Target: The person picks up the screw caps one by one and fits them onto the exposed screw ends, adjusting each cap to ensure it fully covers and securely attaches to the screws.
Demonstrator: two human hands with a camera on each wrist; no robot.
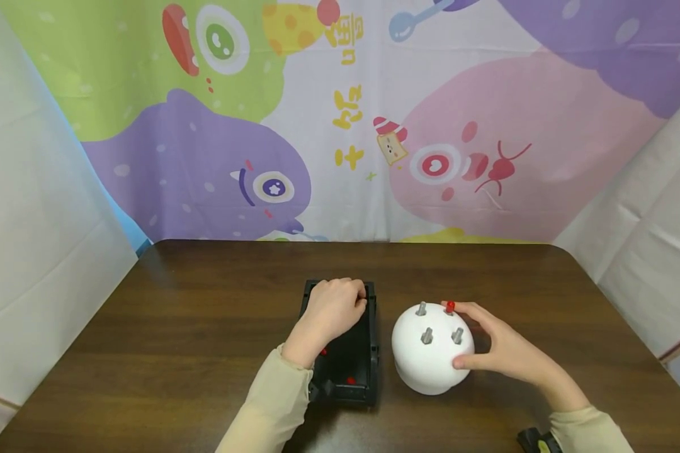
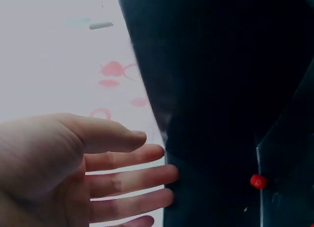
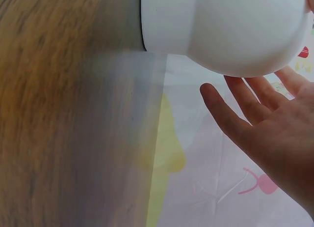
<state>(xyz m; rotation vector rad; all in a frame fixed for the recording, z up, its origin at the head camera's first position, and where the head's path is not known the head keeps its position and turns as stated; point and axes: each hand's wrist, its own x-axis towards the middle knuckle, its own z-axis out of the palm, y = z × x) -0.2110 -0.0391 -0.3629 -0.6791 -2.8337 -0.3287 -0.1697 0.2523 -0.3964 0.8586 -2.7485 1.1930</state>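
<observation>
My left hand [image 1: 331, 308] is over the far part of a black tray [image 1: 372, 358]. In the left wrist view the left hand [image 2: 73, 163] has its fingers extended and the thumb apart, with nothing held between them. Small red pieces [image 1: 351, 380] lie in the tray; one red piece [image 2: 258, 181] shows clearly there. Right of the tray stands a white rounded body [image 1: 425, 362] with several grey metal pegs [image 1: 427, 336] on top. A red piece [image 1: 450, 306] sits on its far right peg. My right hand [image 1: 504, 346] holds the body's right side between thumb and fingers.
Everything stands on a brown wooden table [image 1: 204, 340]. A printed cartoon curtain [image 1: 368, 207] hangs behind its far edge, and white cloth [image 1: 51, 251] hangs at the sides. A black device [image 1: 538, 440] lies by the right sleeve.
</observation>
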